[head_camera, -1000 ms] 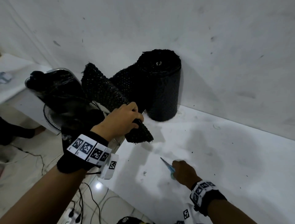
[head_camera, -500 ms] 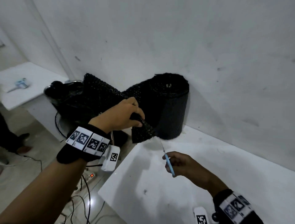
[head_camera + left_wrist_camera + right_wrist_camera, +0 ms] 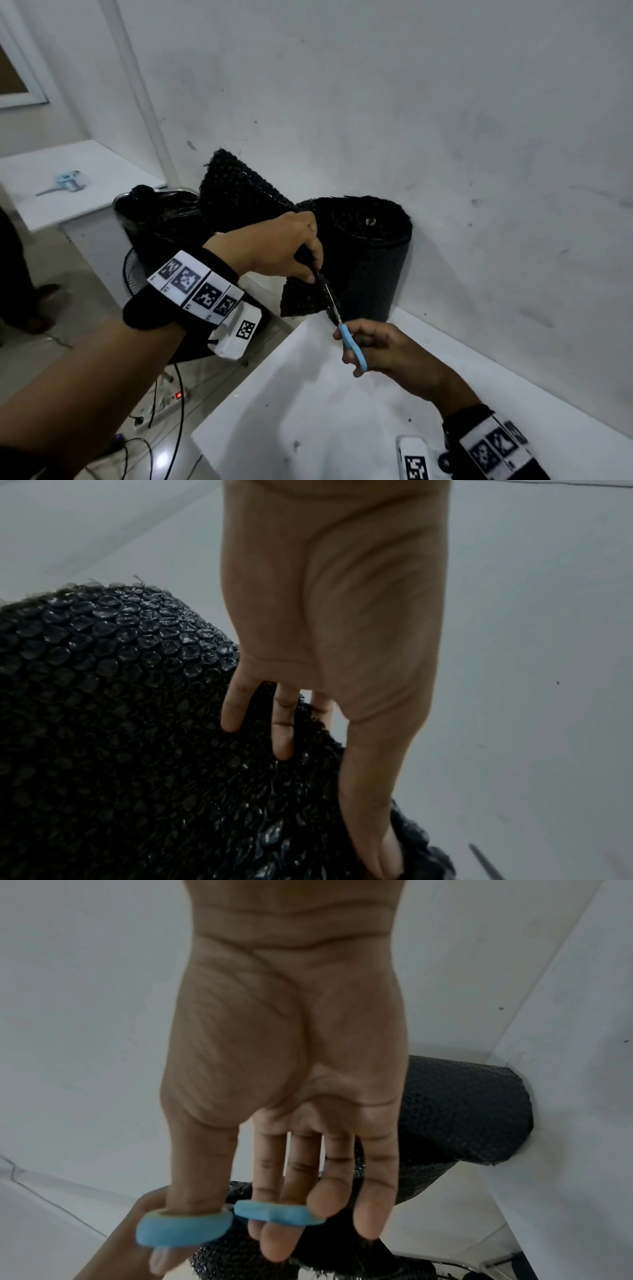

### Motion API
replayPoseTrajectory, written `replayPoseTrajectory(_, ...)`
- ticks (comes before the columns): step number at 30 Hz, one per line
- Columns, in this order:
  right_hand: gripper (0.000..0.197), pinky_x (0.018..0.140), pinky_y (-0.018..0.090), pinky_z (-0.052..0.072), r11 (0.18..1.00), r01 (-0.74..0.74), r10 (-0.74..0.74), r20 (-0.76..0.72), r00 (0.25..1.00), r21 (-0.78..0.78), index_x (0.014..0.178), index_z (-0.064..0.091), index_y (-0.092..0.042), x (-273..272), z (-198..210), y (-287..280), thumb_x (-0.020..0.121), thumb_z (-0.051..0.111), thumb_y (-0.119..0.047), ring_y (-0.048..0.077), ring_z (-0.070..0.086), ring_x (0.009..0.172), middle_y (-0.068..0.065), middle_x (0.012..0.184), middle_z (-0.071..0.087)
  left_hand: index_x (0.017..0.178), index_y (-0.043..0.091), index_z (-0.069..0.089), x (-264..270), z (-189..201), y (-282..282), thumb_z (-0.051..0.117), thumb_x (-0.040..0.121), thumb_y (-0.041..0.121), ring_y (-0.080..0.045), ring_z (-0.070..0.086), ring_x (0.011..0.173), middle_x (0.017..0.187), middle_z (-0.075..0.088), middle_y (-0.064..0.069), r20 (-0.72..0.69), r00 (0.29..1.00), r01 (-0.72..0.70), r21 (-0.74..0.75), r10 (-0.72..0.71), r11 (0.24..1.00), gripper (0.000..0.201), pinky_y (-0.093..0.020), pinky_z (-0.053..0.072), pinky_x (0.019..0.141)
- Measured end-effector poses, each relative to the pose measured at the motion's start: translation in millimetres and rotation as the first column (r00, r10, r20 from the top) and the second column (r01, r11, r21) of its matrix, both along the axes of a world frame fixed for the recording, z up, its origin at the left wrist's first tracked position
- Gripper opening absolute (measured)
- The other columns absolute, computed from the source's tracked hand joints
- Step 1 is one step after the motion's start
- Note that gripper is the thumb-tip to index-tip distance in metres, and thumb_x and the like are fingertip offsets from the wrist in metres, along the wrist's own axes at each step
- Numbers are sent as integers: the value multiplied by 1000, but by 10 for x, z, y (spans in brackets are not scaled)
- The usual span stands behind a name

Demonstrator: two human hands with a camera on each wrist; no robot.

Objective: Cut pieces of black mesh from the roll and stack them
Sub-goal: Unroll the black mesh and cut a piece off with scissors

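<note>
1. Roll (image 3: 366,253) stands upright on the table (image 3: 342,428), against the wall (image 3: 411,102). Its free end, the mesh (image 3: 239,192), is drawn out leftward beyond the table edge.
2. Left hand (image 3: 274,246) grips the mesh, fingers curled over its top edge, thumb side down beside the cut line.
3. Right hand (image 3: 383,349) holds the scissors (image 3: 346,335), thumb and fingers through the blue loops; blades reach up into the lower edge of the mesh, just beside the left hand.
4. Handling, as judged: the mesh looks light, soft and floppy, with a bubbled, glossy face that may slip. It wants tension; hold close to the cut line, fingers clear of the blades.
5. No stack of cut pieces is in view.
</note>
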State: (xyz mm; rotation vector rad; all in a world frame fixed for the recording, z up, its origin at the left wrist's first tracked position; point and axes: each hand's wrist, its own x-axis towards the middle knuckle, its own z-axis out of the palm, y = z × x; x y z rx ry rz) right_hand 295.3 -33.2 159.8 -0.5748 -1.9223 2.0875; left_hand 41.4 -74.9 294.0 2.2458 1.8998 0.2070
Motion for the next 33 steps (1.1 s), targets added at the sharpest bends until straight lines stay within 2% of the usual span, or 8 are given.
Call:
replayPoseTrajectory(3, 44, 81, 35, 52, 1000, -11, 11, -1, 1000, -3, 123, 64, -11, 22, -9, 8, 80, 67, -21, 12, 65, 92, 0, 91, 70, 99, 33, 75, 23, 25, 8, 85, 76, 36, -9, 41, 108, 109, 43, 9, -10, 1000, -2, -5, 2, 1000, 25, -34, 46, 95)
replayPoseTrajectory(8, 34, 81, 36, 53, 1000, -5, 5, -2, 1000, 1, 121, 66, -13, 42, 1, 6, 88, 62, -18, 13, 63, 90, 0, 92, 67, 95, 37, 74, 65, 56, 36, 84, 75, 38, -11, 39, 111, 109, 42, 10, -44, 999, 7, -9, -8, 1000, 23, -39, 47, 96)
replayPoseTrajectory(13, 32, 80, 38, 53, 999, -9, 9, 1, 1000, 45, 119, 67, -14, 49, 13, 21, 87, 64, -15, 19, 64, 90, 2, 90, 68, 93, 39, 72, 94, 67, 88, 85, 74, 41, -10, 37, 108, 109, 41, 11, -65, 998, 14, -10, -15, 1000, 24, -41, 49, 93)
replayPoseTrajectory(18, 34, 79, 37, 54, 1000, 15, -15, -34, 999, -8, 120, 65, -10, -2, 48, -7, 88, 64, -20, 15, 63, 88, 2, 90, 66, 93, 35, 74, 141, 121, 140, 84, 75, 40, -8, 35, 104, 108, 41, 10, -97, 995, 35, 19, -33, 999, 21, -43, 49, 91)
replayPoseTrajectory(23, 31, 80, 40, 53, 1000, 29, -29, -49, 998, 1, 117, 65, -6, 13, 85, 4, 86, 64, -14, 17, 63, 84, 1, 85, 66, 92, 40, 71, 149, 151, 176, 81, 75, 47, -4, 33, 104, 109, 39, 14, -145, 989, 14, 25, -10, 1000, 20, -48, 41, 100)
replayPoseTrajectory(29, 45, 81, 39, 54, 999, 30, -32, -81, 996, -30, 117, 66, -8, 39, 163, 15, 83, 66, -37, 16, 61, 84, 6, 86, 61, 90, 42, 68, 182, 152, 189, 81, 73, 51, -7, 29, 102, 109, 38, 13, -171, 985, 2, 27, 3, 1000, 23, -49, 34, 103)
replayPoseTrajectory(31, 43, 80, 39, 54, 999, 33, -36, -81, 996, -29, 116, 67, -9, 39, 184, 39, 83, 67, -35, 14, 61, 83, 5, 85, 62, 90, 42, 69, 205, 153, 192, 81, 73, 52, -7, 28, 102, 109, 38, 13, -181, 983, 6, 29, -1, 1000, 23, -48, 33, 103)
replayPoseTrajectory(33, 34, 79, 39, 54, 999, 38, -39, -72, 997, -8, 114, 68, -9, 52, 199, 59, 84, 68, -26, 14, 62, 80, 0, 83, 64, 89, 42, 68, 224, 163, 193, 81, 73, 53, -7, 28, 102, 110, 38, 13, -181, 983, 12, 38, -5, 999, 23, -47, 32, 102)
